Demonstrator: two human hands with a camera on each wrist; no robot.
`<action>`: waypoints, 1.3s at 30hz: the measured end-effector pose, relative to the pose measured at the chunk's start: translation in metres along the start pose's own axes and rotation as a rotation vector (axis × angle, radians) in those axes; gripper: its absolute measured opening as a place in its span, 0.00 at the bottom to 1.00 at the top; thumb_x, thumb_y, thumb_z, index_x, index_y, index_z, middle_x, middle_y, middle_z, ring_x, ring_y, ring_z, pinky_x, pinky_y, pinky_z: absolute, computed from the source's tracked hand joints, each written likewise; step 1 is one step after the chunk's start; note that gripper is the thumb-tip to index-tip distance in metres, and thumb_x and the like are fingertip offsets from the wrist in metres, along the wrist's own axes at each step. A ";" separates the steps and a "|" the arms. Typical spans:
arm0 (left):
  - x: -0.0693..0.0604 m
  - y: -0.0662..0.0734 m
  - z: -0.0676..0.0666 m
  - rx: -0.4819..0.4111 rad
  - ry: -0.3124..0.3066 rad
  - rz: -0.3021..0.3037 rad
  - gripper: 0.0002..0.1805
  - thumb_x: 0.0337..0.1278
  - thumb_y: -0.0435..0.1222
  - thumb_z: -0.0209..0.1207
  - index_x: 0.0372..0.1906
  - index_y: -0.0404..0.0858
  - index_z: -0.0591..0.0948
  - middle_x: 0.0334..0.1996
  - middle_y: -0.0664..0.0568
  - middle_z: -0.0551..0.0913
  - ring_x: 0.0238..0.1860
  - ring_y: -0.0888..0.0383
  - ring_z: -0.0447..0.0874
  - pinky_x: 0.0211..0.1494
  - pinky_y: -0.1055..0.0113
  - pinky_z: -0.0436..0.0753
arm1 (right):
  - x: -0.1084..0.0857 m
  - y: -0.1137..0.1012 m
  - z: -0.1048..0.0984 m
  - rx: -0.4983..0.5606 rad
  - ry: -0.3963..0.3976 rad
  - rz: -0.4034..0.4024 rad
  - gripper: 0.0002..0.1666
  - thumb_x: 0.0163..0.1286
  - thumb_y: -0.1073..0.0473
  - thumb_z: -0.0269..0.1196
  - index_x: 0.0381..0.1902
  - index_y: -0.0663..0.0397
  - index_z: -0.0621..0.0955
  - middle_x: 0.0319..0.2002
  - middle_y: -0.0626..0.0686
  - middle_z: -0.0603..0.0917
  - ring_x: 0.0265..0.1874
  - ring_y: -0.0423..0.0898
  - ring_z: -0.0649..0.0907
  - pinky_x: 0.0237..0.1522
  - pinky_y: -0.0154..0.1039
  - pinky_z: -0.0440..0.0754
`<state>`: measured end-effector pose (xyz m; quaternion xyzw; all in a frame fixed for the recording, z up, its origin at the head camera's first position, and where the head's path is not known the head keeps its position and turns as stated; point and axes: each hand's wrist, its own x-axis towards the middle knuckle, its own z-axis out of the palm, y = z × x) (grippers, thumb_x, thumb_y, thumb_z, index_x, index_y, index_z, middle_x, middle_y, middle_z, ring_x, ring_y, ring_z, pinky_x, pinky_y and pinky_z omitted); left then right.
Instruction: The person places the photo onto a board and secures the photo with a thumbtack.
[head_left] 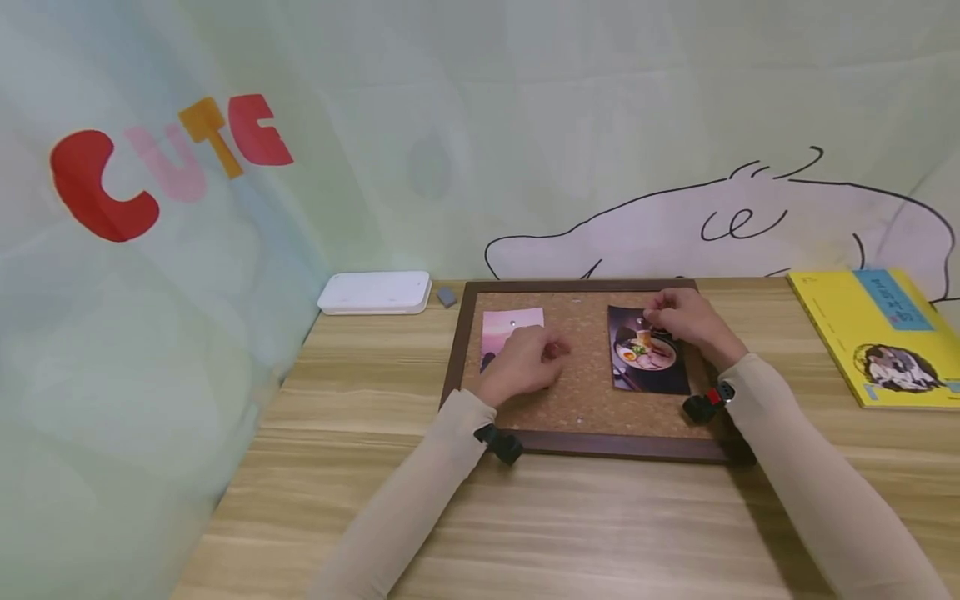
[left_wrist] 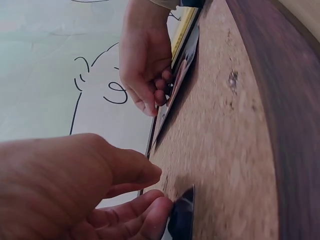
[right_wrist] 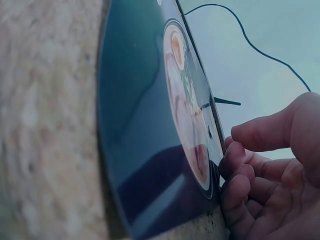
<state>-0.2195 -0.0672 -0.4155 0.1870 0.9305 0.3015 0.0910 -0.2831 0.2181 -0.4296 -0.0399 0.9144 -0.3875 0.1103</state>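
Observation:
A photo of a bowl of food (head_left: 651, 358) lies on the right half of a framed cork board (head_left: 577, 367). My right hand (head_left: 684, 317) is at its top edge, fingers curled, thumb and fingertips close to a small pin (head_left: 641, 322); whether they grip the pin is hidden. My left hand (head_left: 525, 360) hovers over the left part of the board with fingers loosely bent and thumb apart, holding nothing. Partly covered by it is a pink photo (head_left: 495, 329) with a pin near its top. In the right wrist view the food photo (right_wrist: 135, 115) bows slightly off the cork.
A white flat case (head_left: 375, 293) and a small grey block (head_left: 447, 297) sit left of the board, near the wall. To the right lies a yellow book (head_left: 847, 333). The board's dark frame (head_left: 630, 444) rests on a wood-grain table (head_left: 360, 400). A printed fabric wall stands behind.

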 end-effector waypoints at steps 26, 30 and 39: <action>-0.023 -0.024 -0.011 0.111 -0.005 0.079 0.13 0.72 0.29 0.60 0.52 0.39 0.91 0.42 0.47 0.89 0.42 0.56 0.76 0.46 0.65 0.76 | -0.012 -0.002 -0.014 0.104 0.052 -0.045 0.19 0.84 0.55 0.56 0.61 0.64 0.77 0.41 0.55 0.80 0.37 0.49 0.78 0.32 0.37 0.80; -0.026 -0.026 -0.013 0.117 0.004 0.074 0.13 0.71 0.29 0.60 0.51 0.39 0.91 0.40 0.46 0.88 0.41 0.55 0.77 0.45 0.66 0.75 | -0.016 -0.003 -0.017 0.093 0.050 -0.069 0.20 0.84 0.54 0.56 0.61 0.63 0.77 0.41 0.55 0.80 0.37 0.49 0.79 0.32 0.37 0.80; -0.037 -0.037 -0.022 0.134 0.035 0.044 0.12 0.71 0.30 0.61 0.52 0.38 0.90 0.44 0.46 0.88 0.43 0.54 0.79 0.49 0.60 0.80 | -0.025 -0.004 -0.020 0.001 0.072 -0.118 0.17 0.83 0.53 0.57 0.57 0.61 0.79 0.44 0.62 0.84 0.39 0.52 0.81 0.35 0.39 0.81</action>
